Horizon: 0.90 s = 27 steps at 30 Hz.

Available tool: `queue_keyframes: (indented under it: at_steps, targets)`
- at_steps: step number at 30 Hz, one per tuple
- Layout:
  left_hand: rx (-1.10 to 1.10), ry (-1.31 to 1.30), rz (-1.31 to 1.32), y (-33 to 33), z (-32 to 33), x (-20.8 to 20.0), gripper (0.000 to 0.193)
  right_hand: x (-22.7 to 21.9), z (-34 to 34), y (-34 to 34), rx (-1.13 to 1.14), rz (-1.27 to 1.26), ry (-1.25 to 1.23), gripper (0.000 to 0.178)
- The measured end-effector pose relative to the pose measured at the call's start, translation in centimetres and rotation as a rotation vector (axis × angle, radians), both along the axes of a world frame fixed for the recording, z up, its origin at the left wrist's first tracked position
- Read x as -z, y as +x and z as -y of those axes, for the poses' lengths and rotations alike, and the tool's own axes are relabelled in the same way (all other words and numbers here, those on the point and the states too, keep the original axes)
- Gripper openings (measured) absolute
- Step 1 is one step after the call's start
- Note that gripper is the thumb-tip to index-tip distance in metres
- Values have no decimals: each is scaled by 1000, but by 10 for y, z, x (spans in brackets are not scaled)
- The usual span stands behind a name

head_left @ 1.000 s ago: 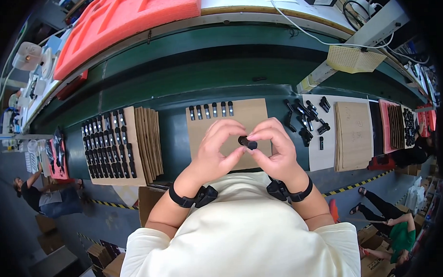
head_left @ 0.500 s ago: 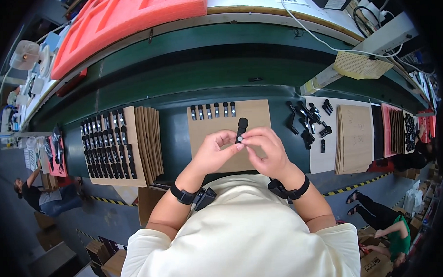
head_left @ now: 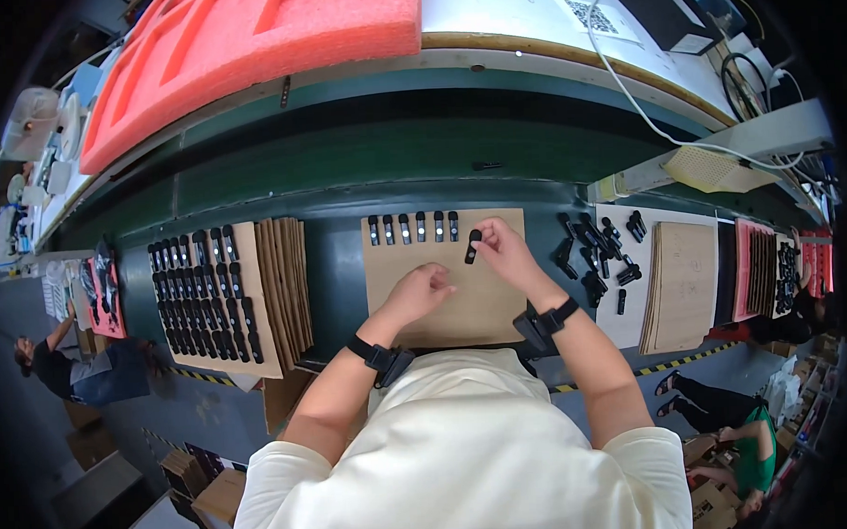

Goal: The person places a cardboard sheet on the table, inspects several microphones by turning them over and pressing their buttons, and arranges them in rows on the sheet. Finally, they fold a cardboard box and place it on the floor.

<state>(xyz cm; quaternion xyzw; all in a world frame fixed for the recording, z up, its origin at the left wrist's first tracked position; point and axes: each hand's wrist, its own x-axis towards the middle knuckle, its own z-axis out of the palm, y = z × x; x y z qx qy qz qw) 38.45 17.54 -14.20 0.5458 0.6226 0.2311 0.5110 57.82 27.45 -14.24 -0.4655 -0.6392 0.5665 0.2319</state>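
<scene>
My right hand (head_left: 507,262) pinches a small black wireless clip-on microphone (head_left: 472,251) with a foam head. That microphone stands at the right end of a row of several like it (head_left: 420,227) along the far edge of a brown cardboard sheet (head_left: 462,310). Closer to me, my left hand (head_left: 417,293) hovers over the same sheet. Its fingers are loosely bent and apart, with nothing in them.
Rows of black microphones (head_left: 201,291) cover a cardboard sheet on the left, beside stacked cardboard (head_left: 284,279). On the right lie a loose heap of microphones (head_left: 595,244) and more stacked cardboard (head_left: 676,288). A shelf with red foam (head_left: 341,29) overhangs the far side.
Both hands have parted. My right hand has carried the microphone away from me and right, toward the row's end; my left hand has let go of it and stays nearer.
</scene>
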Motion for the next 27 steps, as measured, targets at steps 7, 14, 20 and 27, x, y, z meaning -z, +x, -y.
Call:
queue_keyframes:
  at_steps: [7, 14, 20, 27]
  targets:
    - [86, -151, -187, -24, 11, 54, 32, 76, -50, -6, -97, 303, 48, 23]
    - [33, -196, -159, -28, 12, 76, 26, 104, -65, -10, -128, 393, 125, 20]
    - [18, -208, -145, -29, 8, 78, 24, 91, -69, -14, -165, 420, 189, 21]
    - [4, -229, -104, -31, 6, 77, 21, 76, -110, -32, -37, 451, 472, 26]
